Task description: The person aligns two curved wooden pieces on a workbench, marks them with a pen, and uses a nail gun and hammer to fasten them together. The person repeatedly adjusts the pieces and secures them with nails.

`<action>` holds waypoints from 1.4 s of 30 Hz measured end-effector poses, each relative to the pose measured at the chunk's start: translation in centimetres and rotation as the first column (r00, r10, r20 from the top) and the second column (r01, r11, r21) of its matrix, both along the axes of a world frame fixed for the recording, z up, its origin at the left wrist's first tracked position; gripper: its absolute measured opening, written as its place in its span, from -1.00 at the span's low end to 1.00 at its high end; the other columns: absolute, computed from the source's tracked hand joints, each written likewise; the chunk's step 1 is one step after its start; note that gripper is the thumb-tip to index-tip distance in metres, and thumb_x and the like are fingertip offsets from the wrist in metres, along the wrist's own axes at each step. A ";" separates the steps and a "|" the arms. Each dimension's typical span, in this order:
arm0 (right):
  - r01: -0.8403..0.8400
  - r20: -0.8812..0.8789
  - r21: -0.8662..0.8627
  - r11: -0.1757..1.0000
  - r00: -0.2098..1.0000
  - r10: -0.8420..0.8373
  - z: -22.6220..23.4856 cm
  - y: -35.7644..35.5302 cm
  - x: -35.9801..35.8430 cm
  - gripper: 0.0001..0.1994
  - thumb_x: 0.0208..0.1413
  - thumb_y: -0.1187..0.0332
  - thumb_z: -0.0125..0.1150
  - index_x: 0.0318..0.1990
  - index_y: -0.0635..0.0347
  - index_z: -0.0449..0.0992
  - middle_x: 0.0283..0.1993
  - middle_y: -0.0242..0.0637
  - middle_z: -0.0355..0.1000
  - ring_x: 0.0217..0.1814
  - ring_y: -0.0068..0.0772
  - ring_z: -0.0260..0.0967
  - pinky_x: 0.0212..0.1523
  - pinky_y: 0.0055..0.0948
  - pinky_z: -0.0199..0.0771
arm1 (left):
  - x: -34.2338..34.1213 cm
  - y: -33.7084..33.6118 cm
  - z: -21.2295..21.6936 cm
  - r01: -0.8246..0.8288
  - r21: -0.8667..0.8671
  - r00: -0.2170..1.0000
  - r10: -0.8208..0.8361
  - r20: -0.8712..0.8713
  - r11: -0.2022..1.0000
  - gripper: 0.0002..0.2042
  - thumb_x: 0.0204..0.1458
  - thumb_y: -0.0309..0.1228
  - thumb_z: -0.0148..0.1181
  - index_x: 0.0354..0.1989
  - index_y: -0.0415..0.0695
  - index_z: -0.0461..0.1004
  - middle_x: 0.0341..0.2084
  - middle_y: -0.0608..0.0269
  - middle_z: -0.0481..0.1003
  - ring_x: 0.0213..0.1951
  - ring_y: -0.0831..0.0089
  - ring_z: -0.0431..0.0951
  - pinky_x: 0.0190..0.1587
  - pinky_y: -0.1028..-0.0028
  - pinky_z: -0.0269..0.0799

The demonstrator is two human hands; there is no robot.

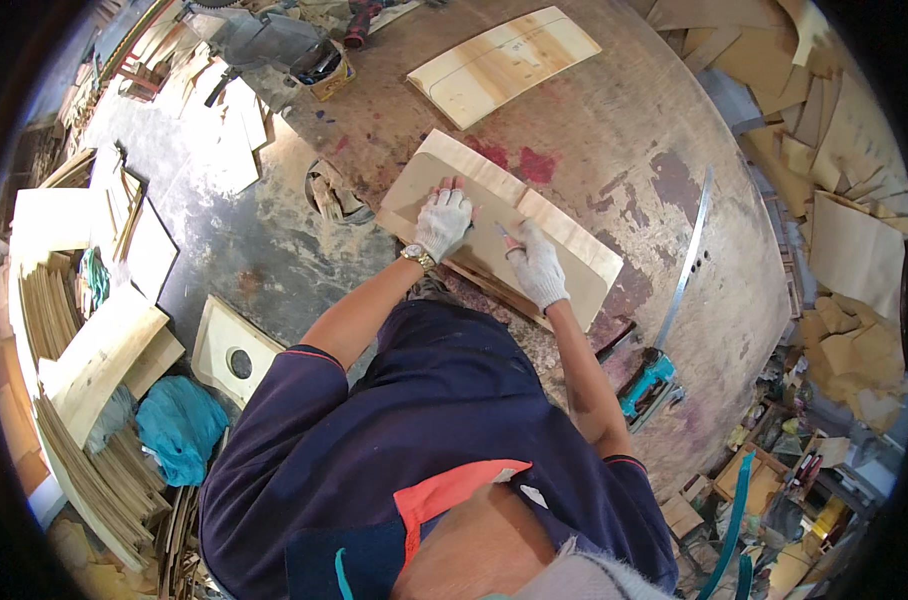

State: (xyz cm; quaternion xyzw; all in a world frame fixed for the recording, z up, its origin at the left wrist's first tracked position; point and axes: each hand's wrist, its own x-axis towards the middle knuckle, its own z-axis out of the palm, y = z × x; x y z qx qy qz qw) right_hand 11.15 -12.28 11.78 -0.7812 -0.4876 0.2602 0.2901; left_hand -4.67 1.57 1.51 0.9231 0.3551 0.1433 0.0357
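A pale plywood board (586, 251) lies at an angle on the worktable in front of me. On top of it rests a flat brown panel (481, 228) with rounded corners, leaving a strip of the pale board showing along the far edge. My left hand (443, 221), in a white fingerless-style glove with a watch at the wrist, presses flat on the panel with fingers spread. My right hand (537, 264), gloved too, is closed around a slim pencil-like tool (502, 231). Its tip points toward the panel's far side; whether it touches is too small to tell.
Beyond lies another pale board (504, 65) with a drawn line. To the right are a teal power tool (647, 385) and a long metal strip (687, 258). Stacked wood pieces (94, 480) and a blue plastic bag (181, 428) stand at left. Offcuts (854, 250) pile up at far right.
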 end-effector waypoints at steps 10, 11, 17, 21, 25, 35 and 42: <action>0.225 -0.709 0.121 0.967 0.701 -0.074 1.4 7.7 -0.4 -0.71 0.38 0.30 0.15 0.09 0.33 0.47 -0.10 -0.14 0.62 -0.40 -0.43 0.55 -0.36 -0.53 0.53 | -0.2 -0.6 1.8 -0.014 -0.071 0.996 0.019 0.083 0.997 -0.61 0.16 -0.11 0.21 -0.15 -0.24 0.62 0.10 -0.07 0.51 0.28 -0.02 0.44 0.33 0.05 0.36; 0.222 -0.751 0.117 0.968 0.657 -0.060 1.3 9.0 -0.8 -0.69 0.37 0.24 0.22 0.05 0.33 0.50 -0.20 -0.21 0.62 -0.41 -0.49 0.52 -0.35 -0.55 0.50 | -0.2 -0.6 1.5 -0.016 -0.065 0.994 0.022 0.106 0.998 -0.61 0.15 -0.10 0.21 -0.15 -0.24 0.62 0.08 -0.06 0.52 0.28 -0.02 0.44 0.33 0.05 0.36; 0.054 -0.700 0.182 0.982 0.708 0.090 -2.6 15.8 -3.6 -0.79 0.36 0.25 0.22 -0.11 0.25 0.52 -0.39 -0.37 0.53 -0.42 -0.60 0.46 -0.39 -0.57 0.45 | -0.4 -0.7 2.5 -0.005 -0.184 1.000 0.008 0.014 0.983 -0.59 0.14 -0.12 0.21 -0.05 -0.24 0.60 0.03 -0.08 0.54 0.27 -0.01 0.45 0.33 0.05 0.36; -0.011 -0.683 0.184 0.983 0.718 0.136 -5.3 19.1 -4.5 -0.79 0.35 0.26 0.23 -0.11 0.23 0.49 -0.35 -0.32 0.56 -0.39 -0.56 0.52 -0.37 -0.57 0.51 | -0.1 -1.1 2.7 -0.074 -0.226 0.995 0.087 0.049 0.971 -0.59 0.13 -0.13 0.22 -0.04 -0.22 0.61 0.04 -0.04 0.54 0.22 -0.01 0.48 0.31 0.04 0.39; -0.094 -0.573 0.224 0.970 0.793 0.209 -6.5 21.3 -4.7 -0.79 0.36 0.24 0.21 -0.11 0.22 0.47 -0.32 -0.30 0.59 -0.39 -0.57 0.55 -0.42 -0.56 0.53 | 0.1 -1.1 2.1 -0.055 -0.250 0.994 0.077 0.080 0.967 -0.63 0.14 -0.13 0.22 -0.12 -0.22 0.63 0.04 -0.01 0.54 0.18 -0.04 0.50 0.28 0.04 0.42; -0.095 -0.567 0.061 0.994 0.816 0.112 -6.7 22.2 -4.1 -0.81 0.35 0.25 0.21 -0.15 0.19 0.45 -0.38 -0.31 0.58 -0.47 -0.54 0.54 -0.46 -0.52 0.55 | 0.3 -1.2 1.5 -0.057 -0.247 0.988 0.091 0.128 0.967 -0.62 0.11 -0.11 0.24 -0.19 -0.23 0.65 0.05 -0.02 0.52 0.19 -0.04 0.49 0.23 0.06 0.48; -0.105 -0.600 0.035 0.994 0.793 0.106 -6.6 22.4 -4.8 -0.82 0.35 0.26 0.20 -0.16 0.19 0.47 -0.37 -0.31 0.57 -0.47 -0.54 0.53 -0.46 -0.51 0.53 | -0.1 -1.0 1.3 -0.015 -0.217 0.997 0.032 0.076 0.976 -0.56 0.17 -0.05 0.17 -0.09 -0.21 0.65 0.09 -0.02 0.51 0.19 0.00 0.48 0.30 0.05 0.38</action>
